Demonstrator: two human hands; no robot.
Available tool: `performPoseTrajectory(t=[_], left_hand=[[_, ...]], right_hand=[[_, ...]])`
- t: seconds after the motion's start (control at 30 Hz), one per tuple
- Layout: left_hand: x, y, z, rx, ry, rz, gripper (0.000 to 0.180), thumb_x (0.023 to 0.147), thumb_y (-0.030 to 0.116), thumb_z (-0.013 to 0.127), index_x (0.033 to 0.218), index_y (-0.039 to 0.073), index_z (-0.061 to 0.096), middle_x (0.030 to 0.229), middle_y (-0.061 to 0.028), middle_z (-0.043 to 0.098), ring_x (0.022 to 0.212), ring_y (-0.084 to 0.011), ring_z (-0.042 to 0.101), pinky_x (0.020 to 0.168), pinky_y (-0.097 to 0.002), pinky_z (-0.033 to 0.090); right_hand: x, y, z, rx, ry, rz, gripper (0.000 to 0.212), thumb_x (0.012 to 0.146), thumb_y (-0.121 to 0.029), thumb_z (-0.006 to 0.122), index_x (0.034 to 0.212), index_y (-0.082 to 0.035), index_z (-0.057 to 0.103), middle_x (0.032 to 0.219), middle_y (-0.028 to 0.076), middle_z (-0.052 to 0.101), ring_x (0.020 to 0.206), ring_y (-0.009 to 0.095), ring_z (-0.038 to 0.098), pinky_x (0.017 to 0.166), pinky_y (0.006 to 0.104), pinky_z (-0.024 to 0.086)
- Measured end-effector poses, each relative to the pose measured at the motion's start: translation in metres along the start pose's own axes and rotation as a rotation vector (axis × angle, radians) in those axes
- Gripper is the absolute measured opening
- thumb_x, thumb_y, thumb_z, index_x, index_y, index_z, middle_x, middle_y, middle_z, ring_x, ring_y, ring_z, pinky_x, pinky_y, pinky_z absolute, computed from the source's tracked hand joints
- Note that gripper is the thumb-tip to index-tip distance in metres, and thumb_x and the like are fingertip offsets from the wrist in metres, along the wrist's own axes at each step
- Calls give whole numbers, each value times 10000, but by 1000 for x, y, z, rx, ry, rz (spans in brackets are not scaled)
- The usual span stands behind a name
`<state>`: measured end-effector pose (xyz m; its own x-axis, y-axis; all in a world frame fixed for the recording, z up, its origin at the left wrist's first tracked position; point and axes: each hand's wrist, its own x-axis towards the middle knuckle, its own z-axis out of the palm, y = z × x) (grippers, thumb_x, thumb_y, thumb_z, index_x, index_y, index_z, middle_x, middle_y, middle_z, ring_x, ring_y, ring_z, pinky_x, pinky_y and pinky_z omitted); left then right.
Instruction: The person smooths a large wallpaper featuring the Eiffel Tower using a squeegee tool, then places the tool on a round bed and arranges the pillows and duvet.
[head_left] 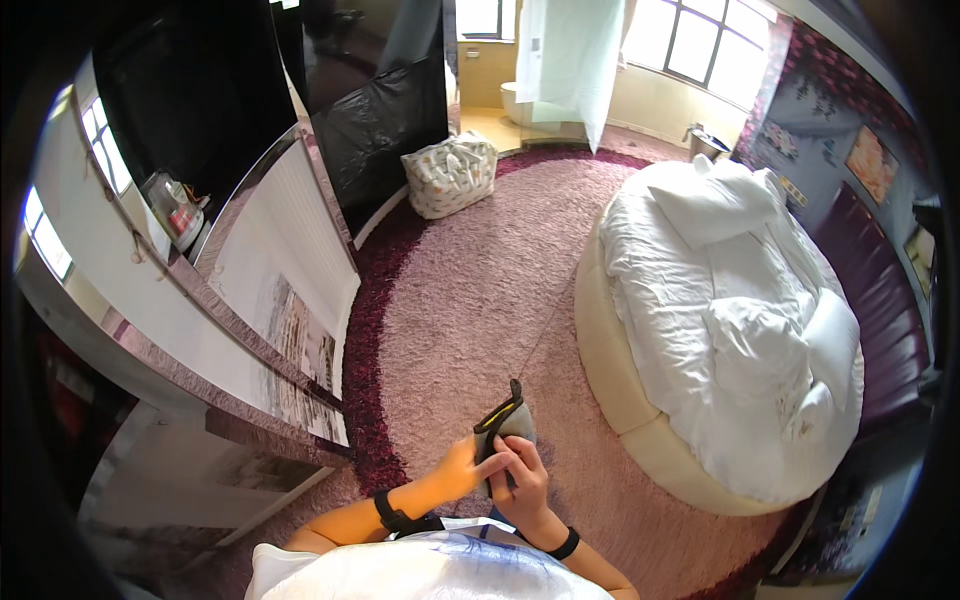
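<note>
In front of my body I hold a small grey cloth piece with black edging (519, 424), which looks like a pouch. A yellow strip shows along its upper opening, and a dark loop sticks up at its top. My left hand (460, 472) grips it from the left, with the fingers partly hidden behind it. My right hand (524, 478) is closed on its lower right side, thumb and fingers pinching near the black edge. The two hands almost touch. What is inside the pouch cannot be seen.
A round bed (640, 420) with rumpled white bedding stands to the right. Pink carpet (480, 290) with a dark red border covers the floor. A patterned storage bag (450, 178) sits at the far side. White panelled furniture (290, 270) lines the left; a metal bin (708, 143) stands behind the bed.
</note>
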<state>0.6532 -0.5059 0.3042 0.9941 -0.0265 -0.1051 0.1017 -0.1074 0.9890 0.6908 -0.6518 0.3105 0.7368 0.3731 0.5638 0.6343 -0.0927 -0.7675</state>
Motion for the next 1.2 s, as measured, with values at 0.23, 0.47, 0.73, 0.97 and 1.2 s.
performPoseTrajectory(t=[0.23, 0.47, 0.73, 0.97, 1.2], left_hand=[[83, 25, 9, 266, 81, -86, 313, 937, 246, 536, 1139, 11, 582, 949, -195, 674, 857, -308, 672, 732, -372, 501], [154, 53, 8, 589, -317, -8, 320, 922, 248, 578, 1155, 28, 586, 956, -190, 662, 849, -340, 652, 745, -397, 496], [131, 50, -28, 426, 120, -38, 287, 890, 246, 680, 1077, 32, 637, 839, -133, 663, 749, -171, 633, 688, -316, 497], [75, 18, -77, 250, 468, -2, 241, 890, 185, 700, 1027, -2, 632, 849, -60, 660, 776, -108, 608, 713, -280, 502], [50, 0, -83, -10, 777, 88, 229, 954, 159, 610, 1130, 26, 550, 969, 13, 577, 894, -76, 531, 801, -224, 435]], right_hand=[[62, 64, -57, -144, -38, -99, 353, 800, -107, 725, 1139, -57, 641, 1147, 138, 584, 1091, 303, 556, 846, 381, 492], [126, 129, -114, -67, -506, -56, 588, 749, -322, 787, 1241, -85, 569, 1010, 106, 662, 957, 274, 636, 895, 409, 465], [169, 134, -71, 10, -382, 3, 300, 749, -223, 804, 894, -37, 618, 738, 112, 638, 617, 270, 646, 533, 332, 494], [181, 119, -8, 182, -283, 30, 266, 855, -244, 720, 912, -10, 605, 691, 150, 616, 595, 288, 641, 534, 332, 484], [182, 117, 23, 263, -515, 199, 263, 863, -256, 708, 969, -40, 603, 774, 177, 632, 682, 295, 656, 607, 360, 502]])
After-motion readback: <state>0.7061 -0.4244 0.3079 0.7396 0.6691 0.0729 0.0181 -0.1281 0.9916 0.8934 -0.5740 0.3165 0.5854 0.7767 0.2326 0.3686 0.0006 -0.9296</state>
